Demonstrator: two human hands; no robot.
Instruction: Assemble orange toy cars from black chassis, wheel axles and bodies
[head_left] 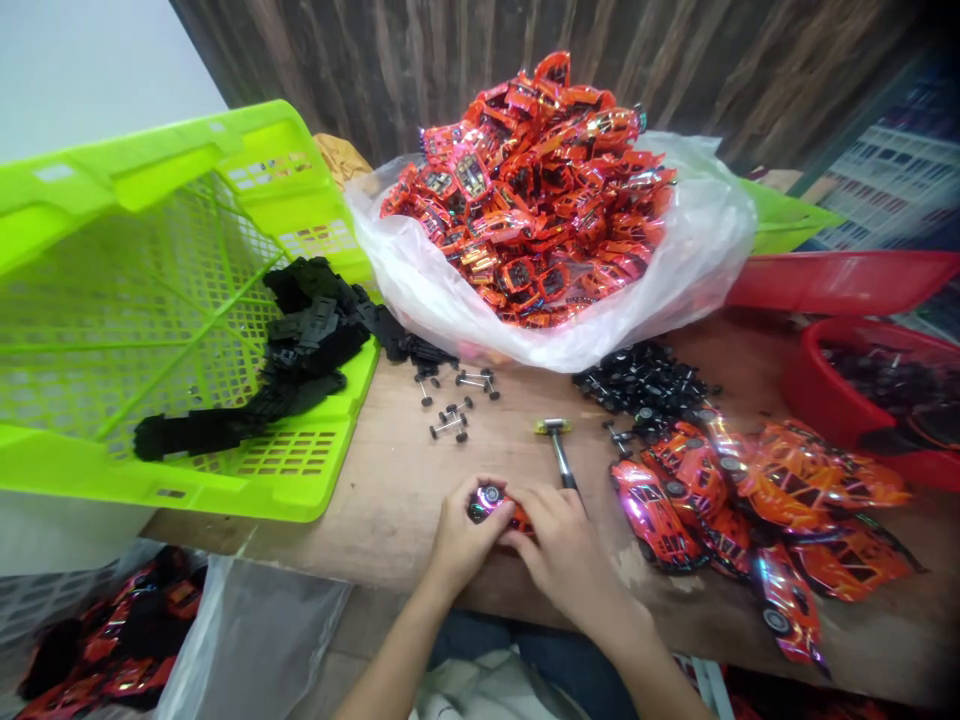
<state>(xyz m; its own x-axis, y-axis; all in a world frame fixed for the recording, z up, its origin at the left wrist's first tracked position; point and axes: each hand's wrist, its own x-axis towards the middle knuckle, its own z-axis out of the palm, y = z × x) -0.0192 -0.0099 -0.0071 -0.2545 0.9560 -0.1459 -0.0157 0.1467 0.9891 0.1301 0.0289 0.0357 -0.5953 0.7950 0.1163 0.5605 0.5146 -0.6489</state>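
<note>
Both of my hands are wrapped round one small orange-red toy car (517,517) at the table's front edge. My left hand (463,535) grips its left end, where a dark wheel shows between the fingers. Over its right end lies my right hand (559,545), fingers curled and hiding much of the body. A small hammer (557,450) with a yellowish head lies just beyond my right hand. Several wheel axles (450,425) are scattered on the wood past my left hand. To the right, orange-red toy cars (660,515) lie in a loose heap.
A white plastic bag (555,350) piled with shiny orange-red car bodies (540,190) stands at the back. At left, a lime-green crate (300,490) on its side holds black plastic parts (307,340). Black wheel axles (645,385) form a pile near a red tub (814,400).
</note>
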